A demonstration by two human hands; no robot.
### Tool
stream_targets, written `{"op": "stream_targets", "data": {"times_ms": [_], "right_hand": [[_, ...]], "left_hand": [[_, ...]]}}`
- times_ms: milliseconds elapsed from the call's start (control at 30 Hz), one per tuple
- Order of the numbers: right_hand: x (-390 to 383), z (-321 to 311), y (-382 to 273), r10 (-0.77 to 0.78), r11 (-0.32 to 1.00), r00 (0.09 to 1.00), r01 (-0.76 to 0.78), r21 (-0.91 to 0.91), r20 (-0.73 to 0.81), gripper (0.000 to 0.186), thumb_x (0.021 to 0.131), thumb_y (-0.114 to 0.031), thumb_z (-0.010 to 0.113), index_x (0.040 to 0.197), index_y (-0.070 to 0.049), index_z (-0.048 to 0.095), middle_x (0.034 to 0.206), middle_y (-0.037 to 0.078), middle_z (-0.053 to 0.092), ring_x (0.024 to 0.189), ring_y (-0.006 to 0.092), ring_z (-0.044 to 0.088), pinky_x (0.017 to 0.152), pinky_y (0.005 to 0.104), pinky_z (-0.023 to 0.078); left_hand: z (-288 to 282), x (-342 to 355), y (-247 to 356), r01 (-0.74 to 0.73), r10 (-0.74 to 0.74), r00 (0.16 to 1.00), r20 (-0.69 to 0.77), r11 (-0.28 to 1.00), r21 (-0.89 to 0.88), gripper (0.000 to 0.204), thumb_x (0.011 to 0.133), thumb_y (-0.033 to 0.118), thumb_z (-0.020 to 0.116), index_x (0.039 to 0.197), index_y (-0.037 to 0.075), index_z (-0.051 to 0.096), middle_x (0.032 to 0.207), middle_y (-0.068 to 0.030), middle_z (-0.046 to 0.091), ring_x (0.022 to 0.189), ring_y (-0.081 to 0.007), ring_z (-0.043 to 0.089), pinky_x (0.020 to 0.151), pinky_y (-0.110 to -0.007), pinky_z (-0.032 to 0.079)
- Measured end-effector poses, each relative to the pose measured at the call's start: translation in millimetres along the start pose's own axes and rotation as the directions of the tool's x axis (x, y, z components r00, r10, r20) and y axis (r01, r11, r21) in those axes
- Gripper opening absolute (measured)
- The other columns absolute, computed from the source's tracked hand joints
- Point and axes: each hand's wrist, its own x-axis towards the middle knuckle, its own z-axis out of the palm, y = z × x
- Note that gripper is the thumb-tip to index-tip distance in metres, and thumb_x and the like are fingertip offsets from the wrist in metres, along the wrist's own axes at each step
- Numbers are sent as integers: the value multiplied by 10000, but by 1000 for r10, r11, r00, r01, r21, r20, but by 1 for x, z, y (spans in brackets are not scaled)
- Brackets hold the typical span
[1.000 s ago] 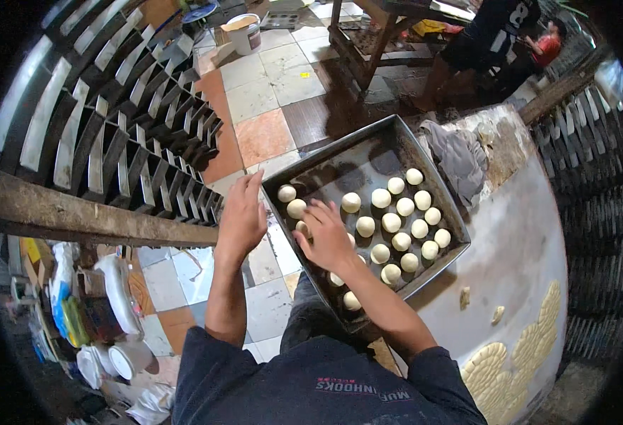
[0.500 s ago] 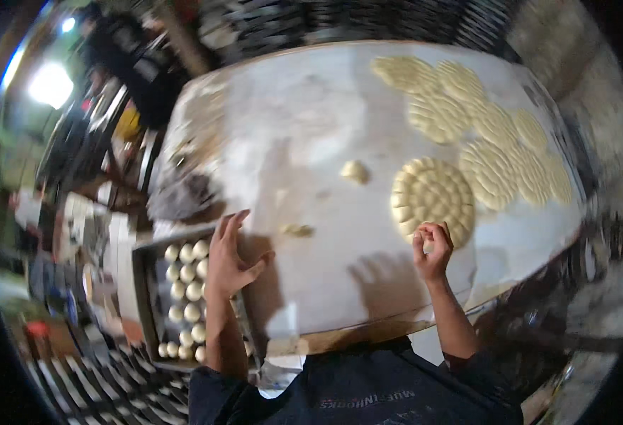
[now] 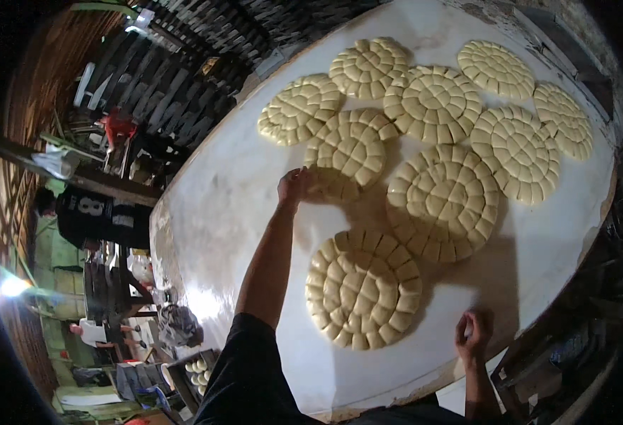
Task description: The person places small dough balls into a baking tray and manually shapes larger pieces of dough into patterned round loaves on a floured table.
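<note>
Dough rounds (image 3: 442, 202): on table (image 3: 219, 205) | tray (image 3: 181, 387): table's left | cloth (image 3: 179, 326): beyond tray

Nine pale dough rounds (image 3: 432, 105) here, all lying flat and scored into chunky wedges in rings. Going from mid-view, the 5 o'clock round (image 3: 357, 292) sits just beside the 3 o'clock round (image 3: 445, 202). The 1 o'clock round (image 3: 350, 145) is half in shadow, rest are bunched between 12 and 3.
</note>
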Motion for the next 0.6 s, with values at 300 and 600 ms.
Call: {"op": "stream_targets", "data": {"times_ms": [300, 600], "right_hand": [[16, -13, -12, 35, 991, 999, -40, -128, -39, 92, 842, -35, 643, 902, -65, 580, 810, 93, 575, 743, 312, 562, 719, 453, 443], [28, -12, -22, -83, 996, 990, 80, -35, -113, 73, 823, -43, 645, 883, -49, 603, 792, 114, 566, 780, 330, 557, 731, 466, 448]], "left_hand": [[70, 29, 72, -239, 238, 895, 379, 970, -45, 365, 940, 259, 728, 1126, -48, 661, 1093, -156, 702, 929, -274, 712, 746, -391, 604], [33, -60, -5, 120, -5, 954, -300, 923, 366, 710, 789, 685, 714, 896, -15, 749, 832, -240, 728, 846, -404, 720, 742, -490, 555]]}}
